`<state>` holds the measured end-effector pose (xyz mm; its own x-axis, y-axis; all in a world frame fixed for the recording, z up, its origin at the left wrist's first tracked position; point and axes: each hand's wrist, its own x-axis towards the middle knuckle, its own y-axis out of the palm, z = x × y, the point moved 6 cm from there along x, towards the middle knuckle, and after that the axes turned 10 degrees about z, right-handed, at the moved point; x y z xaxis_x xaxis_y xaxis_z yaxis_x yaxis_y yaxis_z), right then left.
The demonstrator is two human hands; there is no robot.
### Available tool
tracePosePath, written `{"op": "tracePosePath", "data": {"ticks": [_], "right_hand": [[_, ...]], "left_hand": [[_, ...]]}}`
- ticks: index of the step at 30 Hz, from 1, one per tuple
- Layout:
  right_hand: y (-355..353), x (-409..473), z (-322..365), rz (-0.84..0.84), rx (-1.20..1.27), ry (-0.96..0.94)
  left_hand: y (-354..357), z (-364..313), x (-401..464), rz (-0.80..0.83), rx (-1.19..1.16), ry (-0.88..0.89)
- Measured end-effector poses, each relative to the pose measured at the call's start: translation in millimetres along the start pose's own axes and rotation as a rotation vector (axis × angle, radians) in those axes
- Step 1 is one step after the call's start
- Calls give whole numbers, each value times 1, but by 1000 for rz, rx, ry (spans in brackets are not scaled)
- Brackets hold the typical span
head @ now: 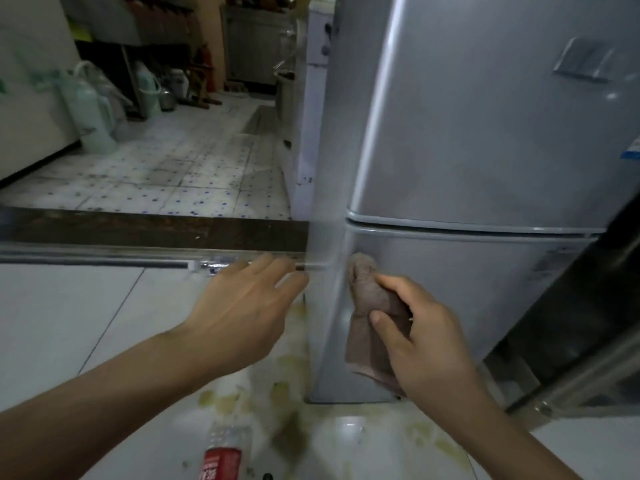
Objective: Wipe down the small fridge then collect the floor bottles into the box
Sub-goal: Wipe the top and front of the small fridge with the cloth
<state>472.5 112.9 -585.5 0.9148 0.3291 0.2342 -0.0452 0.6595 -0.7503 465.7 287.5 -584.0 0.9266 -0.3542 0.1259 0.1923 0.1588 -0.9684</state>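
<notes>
Grey metal fridge (485, 140), small, two doors, standing upright on the floor (69, 323) at the right of the view; long axis vertical, door seam running across it about midway. Pinkish-brown cloth (367, 306), bunched, pressed against the lower door just under the seam and close to the fridge's left front corner; its loose end hangs down the door. Right hand (422, 337): grip closed around the cloth, thumb and fingers pinching the bunched middle, so the fridge surface lies directly ahead of and touching the held cloth. Left hand (242, 306): empty, fingers spread and relaxed, hovering just left of the fridge's side panel, apart from the cloth and not clearly touching the metal. Plastic bottle (225, 452), clear with a red label, lying on the floor at the bottom edge, below the left forearm and nearer that hand than the right; no box is visible. Judgement: wiping is in hand and the bottle stage not yet begun. The unwiped run of the lower door extends rightward and downward from the cloth, so the coming stroke likely travels along the door face, with the right hand alone placed to make it.
</notes>
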Motion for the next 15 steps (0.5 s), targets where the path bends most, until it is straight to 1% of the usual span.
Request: {"op": "tracePosePath", "data": {"ticks": [5, 7, 9, 10, 12, 15], "right_hand": [[27, 17, 27, 129, -12, -9], [32, 24, 42, 212, -2, 26], [30, 30, 60, 287, 42, 75], [27, 34, 69, 312, 64, 99], [16, 44, 89, 343, 81, 148], [-9, 61, 126, 372, 79, 228]], "left_hand": [[24, 39, -4, 153, -91, -101], [23, 53, -7, 205, -125, -100], [12, 68, -10, 280, -183, -108], [3, 78, -11, 331, -226, -141], [-18, 98, -15, 373, -277, -191], [-63, 122, -19, 426, -289, -186]]}}
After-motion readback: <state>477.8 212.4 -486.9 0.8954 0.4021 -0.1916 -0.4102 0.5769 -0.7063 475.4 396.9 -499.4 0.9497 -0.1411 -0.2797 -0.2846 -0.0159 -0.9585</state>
